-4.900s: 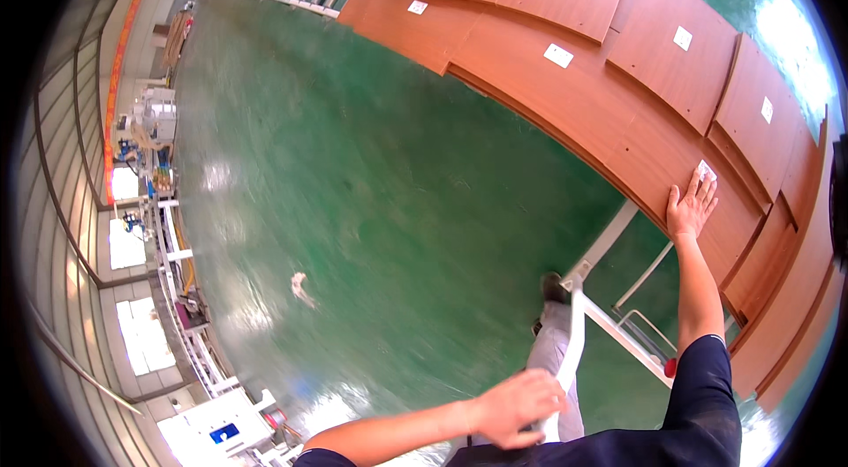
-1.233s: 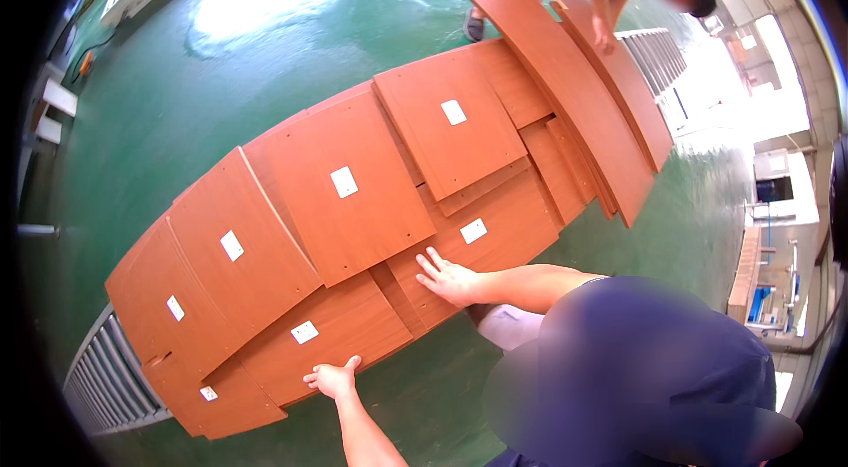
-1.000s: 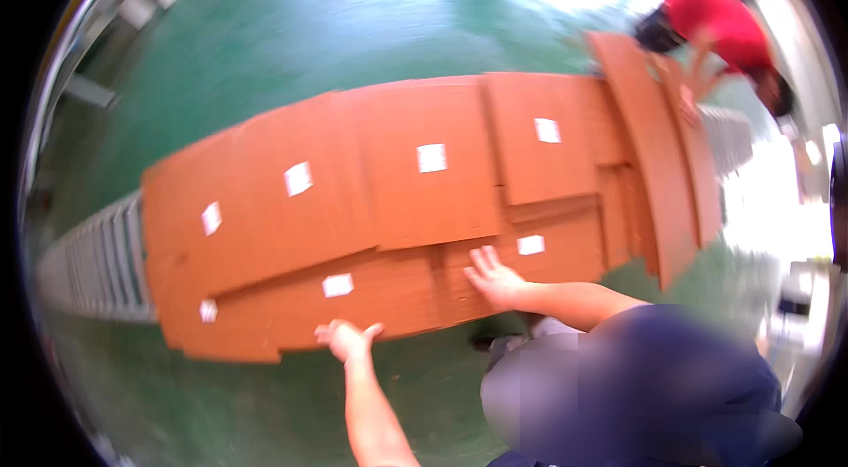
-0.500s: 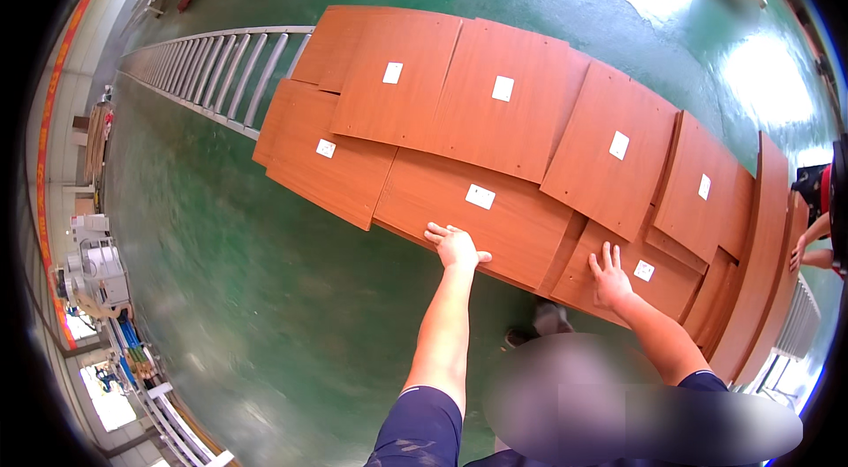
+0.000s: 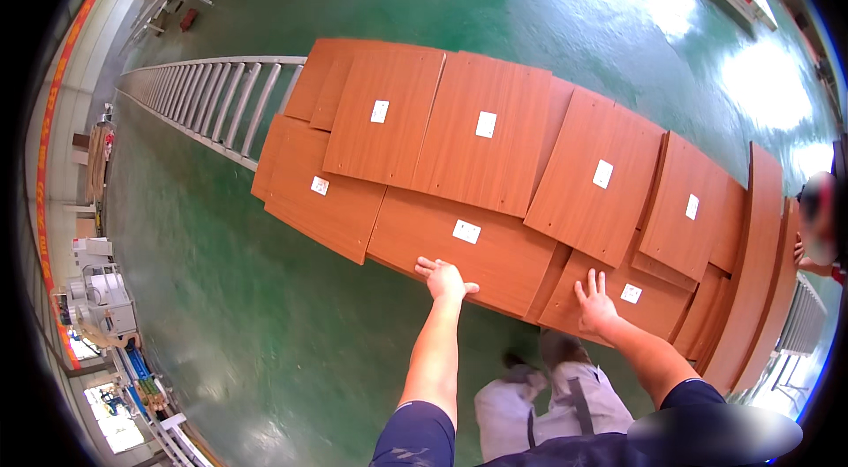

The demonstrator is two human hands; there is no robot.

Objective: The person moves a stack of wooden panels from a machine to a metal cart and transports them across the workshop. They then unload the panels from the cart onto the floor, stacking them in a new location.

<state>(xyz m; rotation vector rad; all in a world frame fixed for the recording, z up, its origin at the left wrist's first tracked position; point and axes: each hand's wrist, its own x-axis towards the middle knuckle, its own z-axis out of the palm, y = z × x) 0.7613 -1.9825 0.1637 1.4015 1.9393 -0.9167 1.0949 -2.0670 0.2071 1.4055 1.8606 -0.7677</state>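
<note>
Your left hand (image 5: 444, 277) is flat w/ fingers spread on the near edge of a long brown panel (image 5: 459, 246), not gripping anything. Right hand (image 5: 596, 306) is the same, splayed open on the next panel over (image 5: 649, 303). Both panels lie in an overlapping row on the roller conveyor (image 5: 212, 100), mostly hidden under them. Another person's hand (image 5: 800, 250) at far right, cut off by the rim. Your feet (image 5: 552, 356) half hidden.
</note>
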